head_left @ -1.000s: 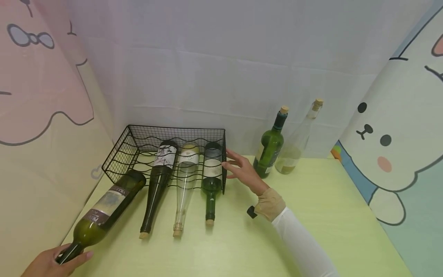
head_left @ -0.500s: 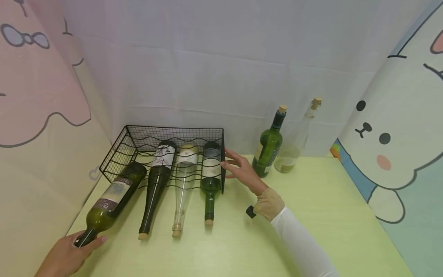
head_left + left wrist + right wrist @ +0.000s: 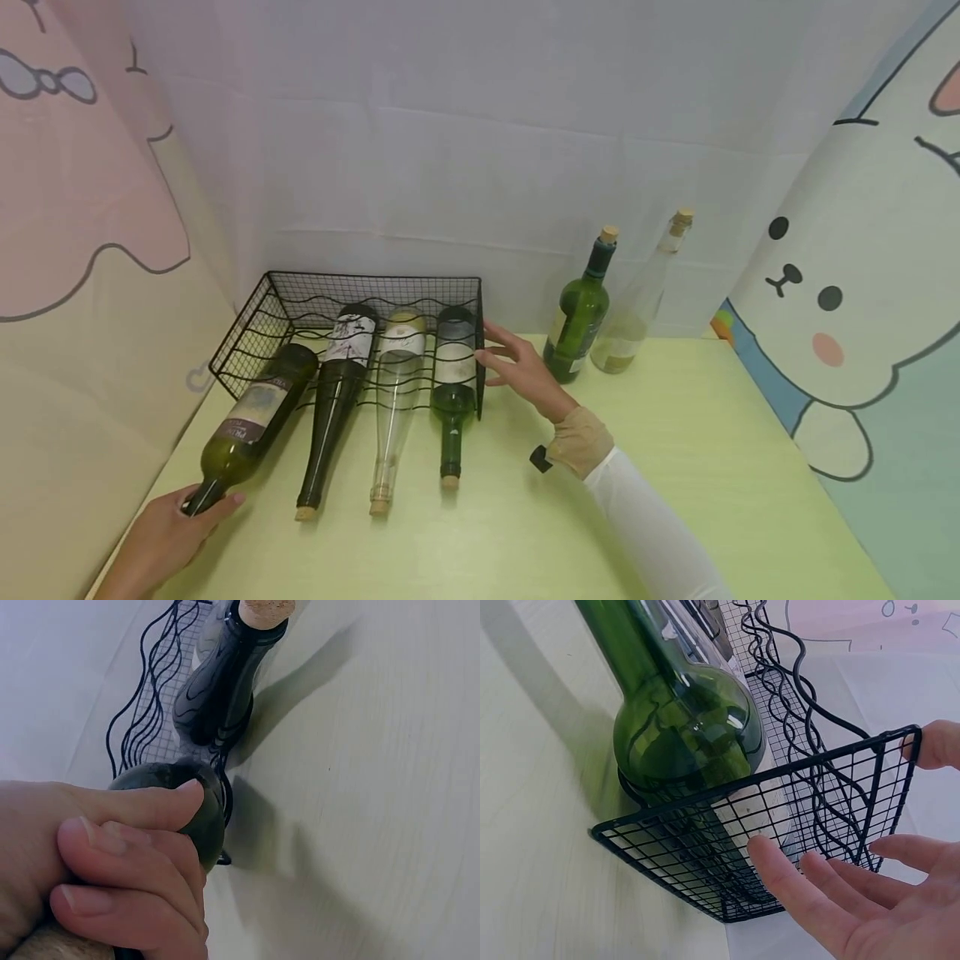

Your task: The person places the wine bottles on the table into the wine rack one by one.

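My left hand [image 3: 161,529] grips the neck of a dark green wine bottle [image 3: 258,408], its fingers curled round it in the left wrist view. The bottle lies tilted, with its base end in the leftmost slot of a black wire wine rack [image 3: 375,287]. Three corked bottles lie in the other slots: a dark bottle [image 3: 330,417], a clear bottle [image 3: 395,417] and a green bottle [image 3: 452,408]. My right hand [image 3: 525,375] rests against the rack's right mesh side. In the right wrist view its fingers [image 3: 802,889] spread along that mesh, holding nothing.
Right of the rack, a green corked bottle [image 3: 581,321] and a clear corked bottle [image 3: 633,321] stand upright on the pale green table [image 3: 712,433]. Behind hangs a white cloth [image 3: 480,167], with cartoon-printed cloths at both sides.
My left hand has moved forward and right, sliding the dark green bottle farther into the leftmost slot. The right hand stays at the rack's side.
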The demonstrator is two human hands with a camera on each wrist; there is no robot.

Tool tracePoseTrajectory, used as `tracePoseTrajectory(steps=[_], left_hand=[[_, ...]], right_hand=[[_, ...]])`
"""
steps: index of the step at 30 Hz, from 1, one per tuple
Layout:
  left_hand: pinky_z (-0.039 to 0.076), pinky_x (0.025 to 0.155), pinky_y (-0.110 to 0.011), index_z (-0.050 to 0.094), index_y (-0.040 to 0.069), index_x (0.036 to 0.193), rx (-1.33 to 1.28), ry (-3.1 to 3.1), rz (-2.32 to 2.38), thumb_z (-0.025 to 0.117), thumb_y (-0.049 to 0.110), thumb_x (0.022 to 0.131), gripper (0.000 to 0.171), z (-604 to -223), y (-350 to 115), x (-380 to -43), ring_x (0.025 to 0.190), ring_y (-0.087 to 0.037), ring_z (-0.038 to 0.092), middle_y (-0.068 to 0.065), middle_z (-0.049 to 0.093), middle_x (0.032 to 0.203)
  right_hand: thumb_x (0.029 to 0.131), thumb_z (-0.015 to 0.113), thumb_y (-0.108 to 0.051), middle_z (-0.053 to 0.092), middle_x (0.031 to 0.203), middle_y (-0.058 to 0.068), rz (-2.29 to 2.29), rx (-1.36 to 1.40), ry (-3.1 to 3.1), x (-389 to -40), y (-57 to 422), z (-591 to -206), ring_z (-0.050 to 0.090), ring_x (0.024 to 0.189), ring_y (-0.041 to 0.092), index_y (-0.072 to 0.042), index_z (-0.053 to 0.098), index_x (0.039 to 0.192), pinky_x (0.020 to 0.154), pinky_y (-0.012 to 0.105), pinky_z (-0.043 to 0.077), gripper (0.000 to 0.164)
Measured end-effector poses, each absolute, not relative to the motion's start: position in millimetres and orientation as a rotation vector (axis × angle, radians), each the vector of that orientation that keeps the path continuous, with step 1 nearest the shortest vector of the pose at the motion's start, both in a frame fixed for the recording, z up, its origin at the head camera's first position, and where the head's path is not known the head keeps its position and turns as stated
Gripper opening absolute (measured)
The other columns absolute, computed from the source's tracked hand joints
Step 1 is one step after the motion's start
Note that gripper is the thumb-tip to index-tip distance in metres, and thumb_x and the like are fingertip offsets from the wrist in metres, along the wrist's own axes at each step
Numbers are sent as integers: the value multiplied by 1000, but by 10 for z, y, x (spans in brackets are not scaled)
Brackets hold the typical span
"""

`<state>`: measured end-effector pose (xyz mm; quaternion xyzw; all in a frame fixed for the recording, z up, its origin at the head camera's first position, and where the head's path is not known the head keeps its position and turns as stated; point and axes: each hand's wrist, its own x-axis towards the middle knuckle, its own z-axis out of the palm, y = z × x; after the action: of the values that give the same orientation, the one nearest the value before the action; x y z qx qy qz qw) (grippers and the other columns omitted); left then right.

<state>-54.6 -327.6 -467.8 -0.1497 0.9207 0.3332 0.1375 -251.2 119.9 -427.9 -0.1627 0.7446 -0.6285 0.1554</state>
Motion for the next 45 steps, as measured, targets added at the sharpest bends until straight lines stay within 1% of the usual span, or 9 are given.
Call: tracePoseTrajectory(steps=[4, 6, 10, 15, 21, 29, 32, 38, 45], left_hand=[[34, 52, -30, 58, 3, 96, -471, 2624, 1026, 56, 60, 92, 58, -4714, -3248, -598, 47, -14, 44, 1, 49, 53], [35, 54, -31, 59, 3, 102, -474, 2619, 1031, 54, 63, 92, 61, -4728, -3241, -630, 51, -15, 45, 0, 50, 56], [35, 57, -31, 59, 5, 94, -465, 2659, 997, 52, 65, 92, 60, -4756, -3225, -684, 61, -18, 46, -1, 50, 62], [34, 53, -30, 50, 7, 83, -408, 2724, 984, 50, 63, 94, 57, -4801, -3187, -763, 57, -16, 42, -1, 43, 62], [33, 51, -31, 51, 5, 85, -368, 2762, 993, 49, 60, 96, 56, -4856, -3154, -894, 55, -17, 40, -2, 38, 62], [33, 49, -31, 48, 6, 81, -358, 2781, 1038, 51, 57, 96, 54, -4890, -3092, -1070, 52, -16, 38, -1, 38, 61], [32, 49, -31, 47, 6, 79, -352, 2802, 1042, 51, 56, 97, 53, -4889, -3079, -1120, 52, -16, 38, -1, 38, 60], [32, 47, -31, 44, 7, 76, -345, 2822, 1043, 52, 54, 97, 52, -4901, -3063, -1197, 51, -16, 38, -1, 38, 59], [34, 44, -31, 46, 6, 79, -324, 2818, 1064, 51, 54, 98, 52, -4913, -3059, -1296, 47, -16, 38, 0, 39, 57]], right_hand=[[100, 59, -30, 27, 158, 14, -1787, -465, 2125, -2514, 1204, -4280, 41, 137, 32, -20, 22, 157, 90, 49, 53, 69], [100, 58, -29, 26, 158, 14, -1778, -459, 2125, -2513, 1206, -4268, 40, 137, 31, -21, 21, 157, 89, 46, 54, 68], [101, 57, -25, 25, 158, 16, -1757, -451, 2121, -2471, 1201, -4173, 40, 137, 32, -18, 21, 157, 87, 42, 55, 67], [101, 56, -22, 28, 157, 17, -1739, -450, 2130, -2365, 1170, -3995, 41, 136, 34, -14, 22, 156, 88, 41, 55, 65], [101, 56, -22, 25, 157, 20, -1744, -456, 2128, -2330, 1156, -3951, 38, 138, 35, -14, 21, 156, 88, 42, 55, 66], [101, 57, -23, 28, 157, 16, -1749, -448, 2134, -2337, 1167, -3972, 40, 137, 33, -16, 23, 156, 87, 41, 55, 65], [101, 56, -22, 28, 157, 17, -1758, -456, 2128, -2332, 1168, -3980, 40, 137, 34, -15, 23, 156, 89, 44, 54, 64], [101, 56, -19, 25, 157, 22, -1797, -474, 2091, -2334, 1160, -4006, 37, 138, 38, -12, 22, 156, 95, 60, 45, 65], [101, 56, -19, 25, 157, 21, -1798, -471, 2095, -2332, 1165, -4000, 37, 138, 37, -13, 22, 156, 95, 59, 46, 65]])
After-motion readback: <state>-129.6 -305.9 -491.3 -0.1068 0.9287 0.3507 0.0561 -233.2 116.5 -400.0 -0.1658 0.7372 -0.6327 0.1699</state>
